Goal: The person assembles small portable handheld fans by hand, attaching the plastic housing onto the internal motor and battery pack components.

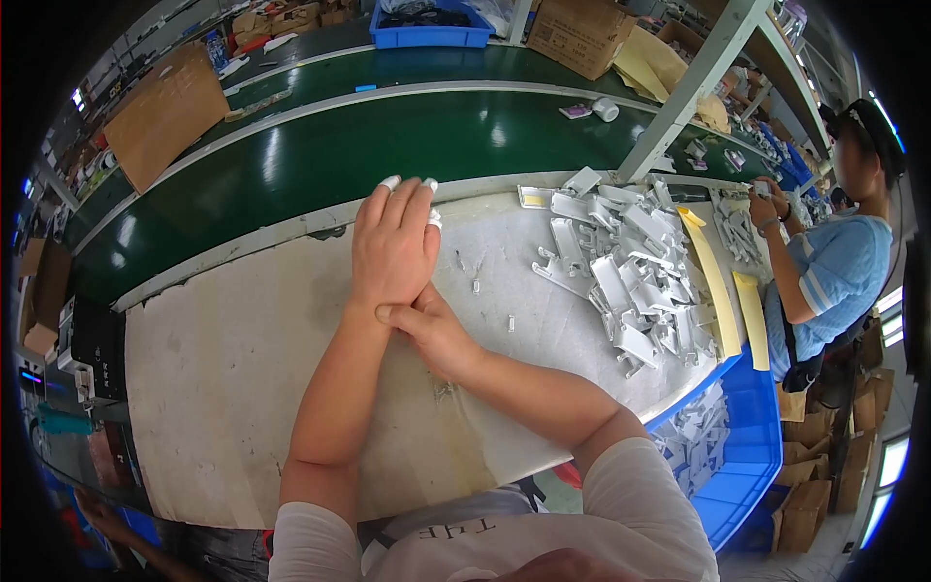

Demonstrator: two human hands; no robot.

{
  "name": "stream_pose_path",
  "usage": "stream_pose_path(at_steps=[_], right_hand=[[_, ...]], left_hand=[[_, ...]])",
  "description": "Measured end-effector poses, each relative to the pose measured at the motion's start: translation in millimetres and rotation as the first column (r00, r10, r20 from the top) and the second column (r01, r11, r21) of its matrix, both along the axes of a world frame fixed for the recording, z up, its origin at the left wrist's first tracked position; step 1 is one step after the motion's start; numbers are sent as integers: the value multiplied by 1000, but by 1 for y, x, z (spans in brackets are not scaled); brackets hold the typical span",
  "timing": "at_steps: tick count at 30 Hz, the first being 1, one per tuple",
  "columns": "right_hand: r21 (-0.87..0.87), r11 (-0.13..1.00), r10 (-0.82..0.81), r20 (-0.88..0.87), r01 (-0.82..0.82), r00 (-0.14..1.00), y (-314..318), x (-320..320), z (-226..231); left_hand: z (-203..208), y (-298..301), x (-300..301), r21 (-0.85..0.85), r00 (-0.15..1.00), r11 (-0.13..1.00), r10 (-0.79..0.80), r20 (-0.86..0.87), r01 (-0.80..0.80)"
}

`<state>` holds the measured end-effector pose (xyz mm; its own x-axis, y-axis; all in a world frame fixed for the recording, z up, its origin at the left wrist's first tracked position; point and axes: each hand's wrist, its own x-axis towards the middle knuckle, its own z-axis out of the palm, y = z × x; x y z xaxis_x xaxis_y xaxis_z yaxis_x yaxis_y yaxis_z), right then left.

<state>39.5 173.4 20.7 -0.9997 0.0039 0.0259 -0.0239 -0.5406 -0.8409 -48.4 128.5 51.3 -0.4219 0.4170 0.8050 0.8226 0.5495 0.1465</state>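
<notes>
Far left: black box-shaped unit [97, 339], its outer side hard to make out near the dark rim. Table [223, 378] runs right from it, near edge partly covered by the wearer's body. Left hand [393, 247] lies back up, fingers [418, 206] straight and close together, white coverings [431, 185] on some tips; palm hidden, cannot tell whether anything is under it. Right hand [433, 332] closed around the left wrist [365, 307], thumb on top, its other fingers out of sight. Just right, tiny clear pieces [476, 287], too small to identify. Further right, heaped white plastic brackets [635, 262], overlapping, lower ones buried. Beyond: blue bin [763, 417], partly covered by a white sleeve [626, 485]. Far right, co-worker [836, 262], handling something indistinct.
</notes>
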Motion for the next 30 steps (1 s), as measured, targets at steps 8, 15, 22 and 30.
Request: stream_pose_path(at_steps=[8,15,22,30], right_hand=[[163,986,3,-176,26,984,0,2,1],[140,990,5,-125,12,992,2,0,0],[-4,997,78,52,-78,996,6,-3,-6],[809,426,457,192,-404,869,84,-29,34]], left_hand=[[8,-1,-1,353,928,927,14,-372,128],[13,-5,6,182,972,983,39,-233,4],[-14,0,-10,-69,997,997,-35,71,40],[-30,3,-17,360,889,933,-167,427,2]])
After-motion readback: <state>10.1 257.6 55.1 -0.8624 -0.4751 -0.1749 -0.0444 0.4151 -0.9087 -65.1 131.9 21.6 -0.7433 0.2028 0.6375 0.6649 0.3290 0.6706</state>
